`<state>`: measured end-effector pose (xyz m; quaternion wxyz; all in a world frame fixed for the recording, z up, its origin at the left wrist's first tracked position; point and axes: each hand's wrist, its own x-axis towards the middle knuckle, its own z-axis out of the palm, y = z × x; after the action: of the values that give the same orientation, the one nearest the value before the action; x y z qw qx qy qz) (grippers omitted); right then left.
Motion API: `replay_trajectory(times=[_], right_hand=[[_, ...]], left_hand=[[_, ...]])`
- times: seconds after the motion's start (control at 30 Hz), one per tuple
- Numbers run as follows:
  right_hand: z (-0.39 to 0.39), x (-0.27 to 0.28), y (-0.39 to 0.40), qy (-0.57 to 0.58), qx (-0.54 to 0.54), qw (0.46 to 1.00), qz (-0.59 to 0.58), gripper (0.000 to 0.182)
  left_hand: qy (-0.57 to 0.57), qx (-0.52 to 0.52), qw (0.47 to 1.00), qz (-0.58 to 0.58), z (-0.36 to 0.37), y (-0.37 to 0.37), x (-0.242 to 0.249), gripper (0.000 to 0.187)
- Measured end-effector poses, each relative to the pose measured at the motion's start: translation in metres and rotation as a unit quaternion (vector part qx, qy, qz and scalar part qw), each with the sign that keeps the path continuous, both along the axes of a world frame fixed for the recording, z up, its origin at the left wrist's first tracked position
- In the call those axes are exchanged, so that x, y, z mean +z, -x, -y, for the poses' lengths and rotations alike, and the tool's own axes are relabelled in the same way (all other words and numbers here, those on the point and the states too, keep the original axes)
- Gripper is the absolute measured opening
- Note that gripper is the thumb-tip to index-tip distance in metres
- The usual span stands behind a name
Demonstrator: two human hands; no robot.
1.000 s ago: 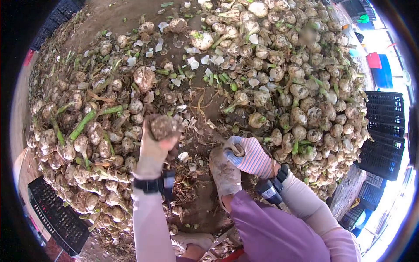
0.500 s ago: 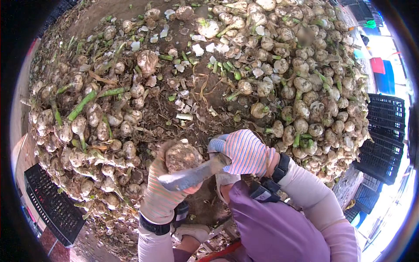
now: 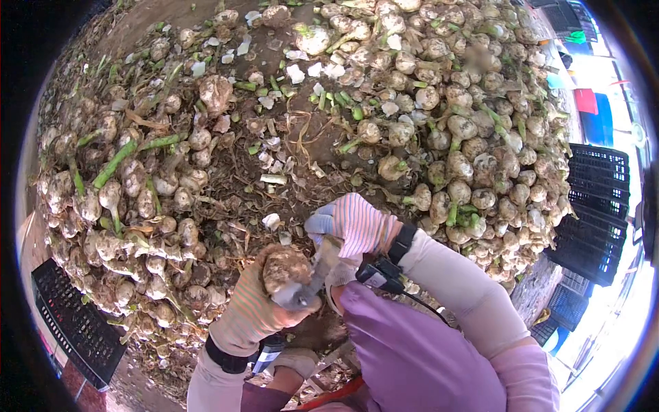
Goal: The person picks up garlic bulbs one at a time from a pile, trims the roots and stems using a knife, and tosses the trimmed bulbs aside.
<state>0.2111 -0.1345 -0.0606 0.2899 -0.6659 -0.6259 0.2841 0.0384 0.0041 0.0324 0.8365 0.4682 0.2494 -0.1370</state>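
A brown, dirt-covered bulb [image 3: 285, 266] sits in my left hand [image 3: 257, 295], whose striped glove wraps round it. My right hand [image 3: 353, 225], in a striped glove with bluish fingertips, is closed round a knife. The knife's grey blade [image 3: 295, 294] lies against the lower side of the bulb, its outline partly blurred. Both hands are close together, low in the middle of the view, above the soil.
Piles of dirty bulbs with green stems lie on the left [image 3: 130, 199] and right [image 3: 473, 137]. White peel and cut stems litter the soil [image 3: 302, 147]. Black crates stand at the lower left [image 3: 75, 323] and right [image 3: 594, 213].
The knife blade has turned from lying across the bulb's front to pointing down beside it. A pale piece now lies on the soil above the bulb. The whole view has shifted slightly.
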Motion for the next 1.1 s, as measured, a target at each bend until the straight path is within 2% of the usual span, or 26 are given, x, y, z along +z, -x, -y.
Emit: replay_trajectory(times=[0.03, 0.07, 0.13, 0.17, 0.2, 0.23, 0.3, 0.33, 0.37, 0.4, 0.47, 0.5, 0.53, 0.57, 0.6, 0.67, 0.73, 0.77, 0.8, 0.87, 0.9, 0.93, 1.0, 1.03, 1.07, 1.1], right_hand=[[0.014, -0.038, -0.002, 0.017, 0.007, 1.0, 0.006, 0.026], [-0.001, 0.018, -0.017, 0.246, -0.086, 0.965, 0.02, 0.023], [0.026, -0.004, -0.035, 0.207, -0.129, 0.969, 0.037, 0.018], [0.03, 0.003, -0.035, 0.155, -0.156, 0.976, 0.001, 0.02], [0.026, 0.017, -0.034, 0.099, -0.186, 0.977, -0.029, 0.023], [0.024, 0.03, -0.035, 0.187, -0.198, 0.962, -0.037, 0.02], [0.019, 0.03, -0.023, 0.15, -0.208, 0.965, -0.048, 0.02], [0.017, 0.03, -0.017, 0.117, -0.221, 0.966, -0.058, 0.02], [0.014, 0.03, -0.011, 0.09, -0.22, 0.96, -0.145, 0.018], [0.015, 0.026, -0.005, 0.119, -0.219, 0.961, -0.118, 0.017], [0.014, 0.025, 0.007, 0.099, -0.231, 0.946, -0.204, 0.016], [0.011, 0.03, 0.012, 0.066, -0.245, 0.932, -0.258, 0.019], [0.008, 0.041, 0.016, 0.087, -0.252, 0.905, -0.332, 0.021], [0.006, 0.05, 0.016, 0.089, -0.242, 0.907, -0.333, 0.016], [0.005, 0.055, 0.016, 0.092, -0.232, 0.909, -0.333, 0.013], [0.005, 0.049, 0.016, 0.049, -0.214, 0.919, -0.327, 0.012], [0.001, 0.049, 0.015, 0.118, -0.191, 0.932, -0.283, 0.012], [0.007, 0.021, 0.018, 0.048, -0.188, 0.932, -0.305, 0.012], [0.011, 0.006, 0.02, 0.042, -0.183, 0.934, -0.304, 0.012], [0.025, -0.013, 0.026, 0.117, -0.298, 0.866, -0.385, 0.021], [0.028, -0.01, 0.026, 0.089, -0.32, 0.857, -0.394, 0.021], [0.031, -0.006, 0.027, 0.09, -0.317, 0.855, -0.4, 0.021], [0.032, 0.004, 0.022, 0.152, -0.4, 0.742, -0.517, 0.016], [0.029, 0.009, 0.019, 0.152, -0.404, 0.747, -0.506, 0.012], [0.028, 0.004, 0.021, 0.151, -0.402, 0.748, -0.506, 0.012], [0.027, -0.003, 0.022, 0.096, -0.392, 0.763, -0.506, 0.012]], left_hand=[[0.117, -0.02, 0.992, 0.028, -0.002, 0.005, -0.001, 0.072], [0.232, -0.04, 0.97, 0.055, -0.003, 0.007, -0.001, 0.072], [0.178, -0.144, 0.971, 0.066, 0.002, 0.006, 0.013, 0.076], [0.043, -0.067, 0.995, 0.061, -0.003, 0.011, 0.008, 0.079], [-0.016, -0.031, 0.998, 0.06, -0.008, 0.012, 0.005, 0.08], [0.003, 0.033, 0.997, 0.074, -0.009, 0.01, -0.003, 0.079], [0.05, 0.161, 0.984, 0.058, -0.005, 0.006, 0.0, 0.078], [0.048, 0.163, 0.984, 0.056, -0.006, 0.004, -0.002, 0.078], [0.135, 0.198, 0.969, 0.064, -0.007, 0.002, -0.007, 0.077], [0.221, 0.229, 0.945, 0.073, -0.006, 0.0, -0.012, 0.076], [0.286, 0.286, 0.907, 0.119, -0.003, -0.008, -0.018, 0.062], [0.284, 0.343, 0.885, 0.137, 0.004, -0.013, -0.019, 0.054], [0.282, 0.398, 0.859, 0.156, 0.013, -0.02, -0.02, 0.049], [0.337, 0.42, 0.822, 0.186, 0.018, -0.029, -0.011, 0.037], [0.355, 0.444, 0.799, 0.195, 0.022, -0.035, -0.007, 0.034], [0.431, 0.406, 0.756, 0.28, 0.03, -0.044, -0.012, 0.034], [0.439, 0.394, 0.74, 0.323, 0.037, -0.052, -0.007, 0.03], [0.389, 0.437, 0.734, 0.346, 0.039, -0.06, -0.005, 0.025], [0.444, 0.451, 0.705, 0.32, 0.029, -0.057, -0.007, 0.022], [0.448, 0.461, 0.687, 0.337, 0.016, -0.041, -0.023, 0.035], [0.447, 0.373, 0.734, 0.349, 0.005, -0.039, -0.021, 0.034], [0.368, 0.366, 0.791, 0.322, 0.002, -0.042, -0.018, 0.035], [0.235, 0.44, 0.852, 0.16, 0.011, -0.058, -0.017, 0.04], [0.15, 0.505, 0.85, 0.028, 0.025, -0.074, -0.013, 0.045], [0.195, 0.48, 0.855, 0.032, 0.035, -0.085, -0.013, 0.046], [0.25, 0.472, 0.845, 0.041, 0.042, -0.088, -0.01, 0.046]])
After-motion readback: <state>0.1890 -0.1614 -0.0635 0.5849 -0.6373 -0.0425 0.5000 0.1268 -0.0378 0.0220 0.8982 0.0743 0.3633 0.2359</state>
